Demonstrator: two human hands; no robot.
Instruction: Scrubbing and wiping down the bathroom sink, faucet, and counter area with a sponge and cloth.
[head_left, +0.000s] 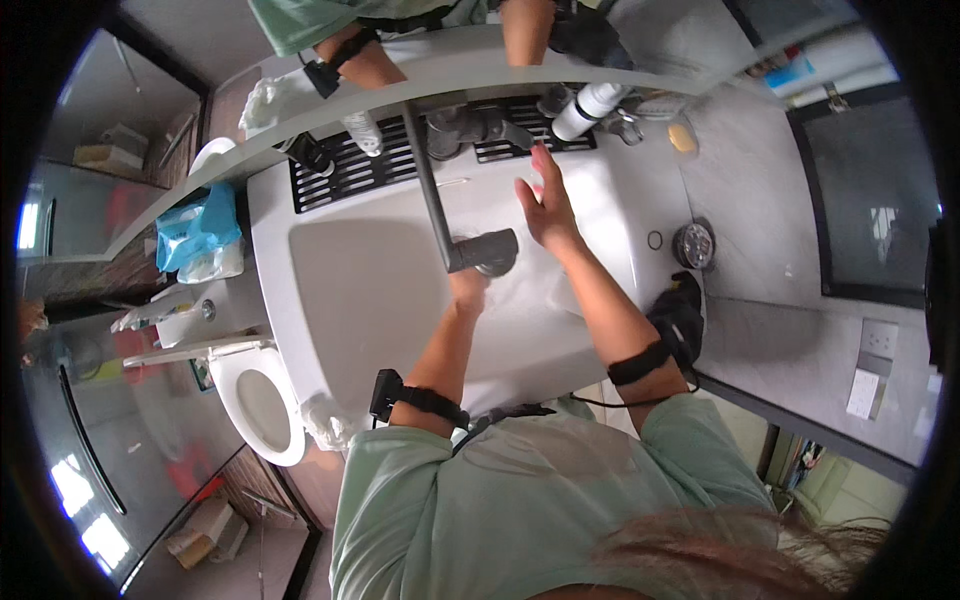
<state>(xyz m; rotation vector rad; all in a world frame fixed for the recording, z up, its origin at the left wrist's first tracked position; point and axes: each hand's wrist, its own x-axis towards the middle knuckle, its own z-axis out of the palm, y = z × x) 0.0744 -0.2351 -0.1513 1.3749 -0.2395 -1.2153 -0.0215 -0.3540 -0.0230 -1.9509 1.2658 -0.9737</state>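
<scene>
A white washbasin (367, 300) lies before me, with a dark grey swivel faucet arm (427, 180) reaching out over it. My left hand (469, 289) is under the faucet head (495, 251), which hides the fingers; only the wrist and lower hand show. Pale streaks in the basin beside it look like water. My right hand (551, 210) is raised over the basin's right part, thumb apart from the fingers and nothing held. Its fingertips come up to the tip of the faucet's lever (519, 136); whether they touch is unclear.
Black slatted mats (360, 172) behind the basin carry a white tube (365, 133) and a white bottle (585, 112). Yellow soap (681, 139) and a round clear-topped object (694, 246) sit rightward. A mirror edge (420, 88) crosses above. At left are a blue package (199, 225) and a toilet (292, 420).
</scene>
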